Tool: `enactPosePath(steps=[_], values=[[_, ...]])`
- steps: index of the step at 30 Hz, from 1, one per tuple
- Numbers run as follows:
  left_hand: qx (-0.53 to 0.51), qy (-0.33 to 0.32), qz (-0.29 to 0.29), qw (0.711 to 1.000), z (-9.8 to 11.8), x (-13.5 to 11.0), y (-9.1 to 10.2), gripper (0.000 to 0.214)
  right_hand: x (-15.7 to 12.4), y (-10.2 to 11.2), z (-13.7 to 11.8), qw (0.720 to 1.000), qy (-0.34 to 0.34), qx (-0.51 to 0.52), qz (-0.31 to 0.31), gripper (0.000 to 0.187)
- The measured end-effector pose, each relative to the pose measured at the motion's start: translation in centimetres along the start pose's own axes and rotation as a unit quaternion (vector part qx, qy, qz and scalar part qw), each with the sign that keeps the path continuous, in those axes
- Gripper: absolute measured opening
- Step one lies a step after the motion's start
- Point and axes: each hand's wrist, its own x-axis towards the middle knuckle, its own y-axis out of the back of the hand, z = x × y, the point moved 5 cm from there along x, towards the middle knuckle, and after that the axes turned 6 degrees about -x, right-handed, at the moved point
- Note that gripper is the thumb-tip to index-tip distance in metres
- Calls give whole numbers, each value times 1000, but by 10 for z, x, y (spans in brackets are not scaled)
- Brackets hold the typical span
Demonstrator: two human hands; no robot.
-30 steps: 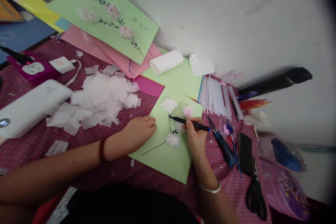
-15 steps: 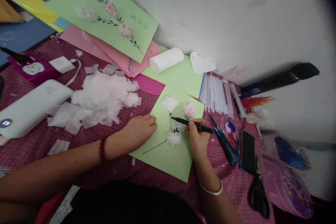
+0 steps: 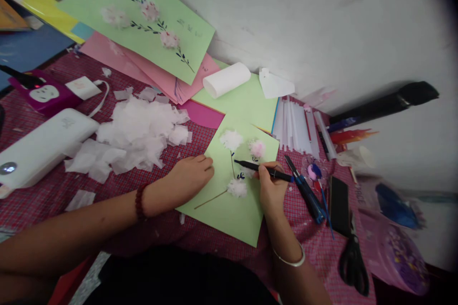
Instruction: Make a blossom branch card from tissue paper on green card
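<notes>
A light green sheet of paper (image 3: 229, 219) lies tilted on the table, with white and pink tissue flowers, thin drawn stems and small dark leaves on it. My right hand (image 3: 274, 190) grips a black marker pen (image 3: 250, 165), its tip close to the upper stem, just beneath the white tissue flower (image 3: 231, 139). The pink flower (image 3: 256, 148) sits above my right hand, and another white flower (image 3: 237, 188) lies lower down. Resting flat on the sheet's left edge is my left hand (image 3: 191, 176), empty, its fingers partly bent.
Left of the sheet lies a heap of white tissue squares (image 3: 139, 124), beside a white power bank (image 3: 46, 147). A finished green flower picture (image 3: 161, 19) leans at the back. A utility knife (image 3: 306, 193), phone (image 3: 338, 205) and black scissors (image 3: 353, 262) lie on the right.
The marker tip has shifted very slightly near the upper stem. My left hand stays in place, and the view has moved a little.
</notes>
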Motion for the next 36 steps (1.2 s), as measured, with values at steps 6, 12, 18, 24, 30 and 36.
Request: enactPosePath(steps=[6, 12, 18, 24, 30, 36], values=[[1, -4, 8, 1000, 0, 0, -1, 11, 0, -1, -2, 1000, -2, 0, -5, 11], [-4, 1, -10, 1000, 0, 1, 0, 12, 1, -1, -3, 1000, 5, -17, -11, 11], [-11, 2, -5, 1000, 0, 1, 2, 12, -1, -2, 0, 1000, -4, -11, -25, 11], [-11, 5, -14, 1000, 0, 2, 3, 11, -1, -2, 2, 1000, -2, -4, -21, 11], [-11, 6, -12, 1000, 0, 1, 2, 13, 1, 1, -1, 1000, 7, -1, 3, 10], [-9, 2, -4, 1000, -1, 0, 3, 10, 0, -1, 1, 1000, -8, -15, -10, 11]])
